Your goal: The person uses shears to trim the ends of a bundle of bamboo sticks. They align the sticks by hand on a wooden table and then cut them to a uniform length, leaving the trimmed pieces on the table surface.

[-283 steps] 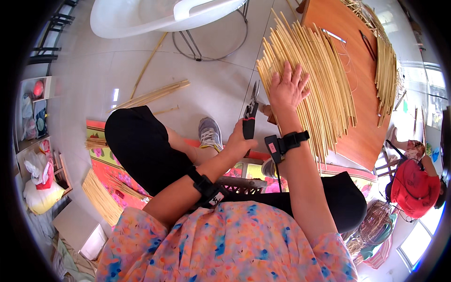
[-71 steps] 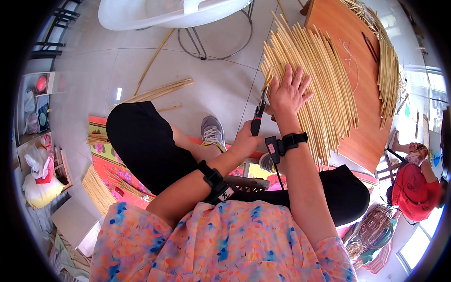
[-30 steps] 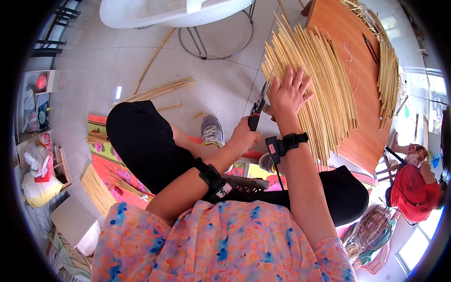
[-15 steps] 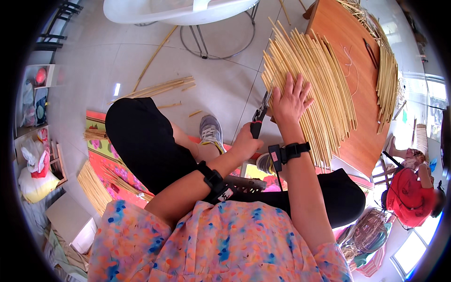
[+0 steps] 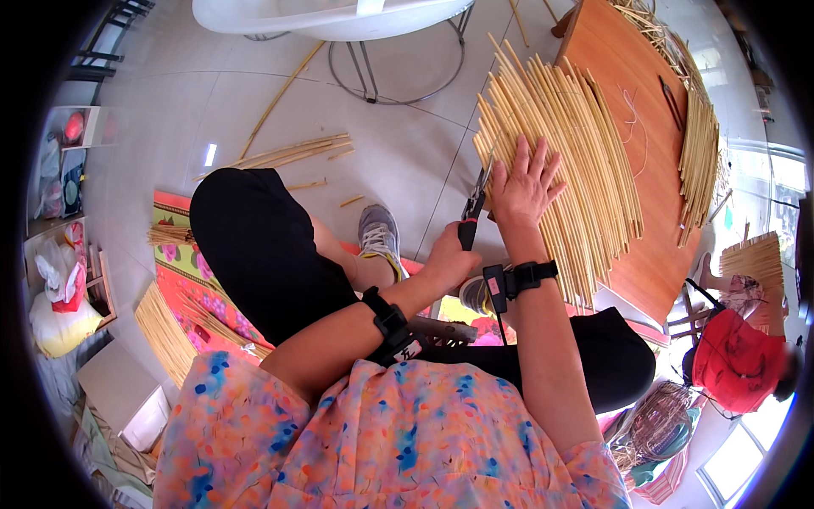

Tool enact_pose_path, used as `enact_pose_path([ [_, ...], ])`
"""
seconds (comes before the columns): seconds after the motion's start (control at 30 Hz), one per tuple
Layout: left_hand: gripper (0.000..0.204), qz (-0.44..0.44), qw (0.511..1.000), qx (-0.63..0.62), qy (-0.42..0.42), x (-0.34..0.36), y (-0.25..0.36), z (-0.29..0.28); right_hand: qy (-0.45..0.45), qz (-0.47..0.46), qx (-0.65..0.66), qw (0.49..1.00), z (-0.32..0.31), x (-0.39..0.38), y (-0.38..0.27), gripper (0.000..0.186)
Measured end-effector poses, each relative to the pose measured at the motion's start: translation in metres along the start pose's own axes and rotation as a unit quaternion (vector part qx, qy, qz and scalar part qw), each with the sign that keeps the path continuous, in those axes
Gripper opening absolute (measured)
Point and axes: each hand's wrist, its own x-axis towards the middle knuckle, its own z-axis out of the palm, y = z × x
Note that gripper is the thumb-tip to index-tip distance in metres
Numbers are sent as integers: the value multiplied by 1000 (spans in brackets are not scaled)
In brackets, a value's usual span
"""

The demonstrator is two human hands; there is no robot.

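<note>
Straw-yellow stalks (image 5: 585,140) lie side by side in a broad sheet on the table (image 5: 649,276), some of their ends jutting past its edge. They look light, stiff along their length, smooth enough to roll or slip, and likely to split if pinched hard; a flat palm across many at once, near the middle, seems the safest hold. The right hand (image 5: 526,191) rests that way on the sheet's left part, its fingers a little apart and gripping nothing. Just beside it, the left hand (image 5: 451,254) has its fingers clamped round the handles of the shears (image 5: 471,220), whose blades reach the sheet's left border; I cannot tell whether they touch a stalk. Beyond the sheet lie loose thread (image 5: 630,114), pliers (image 5: 671,97) and a second row (image 5: 699,161) of stalks. On the floor (image 5: 411,161) are several long canes (image 5: 297,153) and a short piece (image 5: 352,201).
</note>
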Motion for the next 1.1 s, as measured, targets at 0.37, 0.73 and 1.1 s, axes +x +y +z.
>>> enact_pose_path([
  [0.37, 51, 49, 997, 36, 37, 6, -24, 10, -4, 4, -9, 1000, -1, 0, -1, 61],
  [0.73, 44, 57, 996, 56, 35, 0, -19, 8, -13, 9, -15, 1000, 0, 1, -1, 62],
  [1.1, 60, 46, 995, 81, 47, -11, 1, 3, -17, 11, -23, 1000, -2, 1, -2, 63],
])
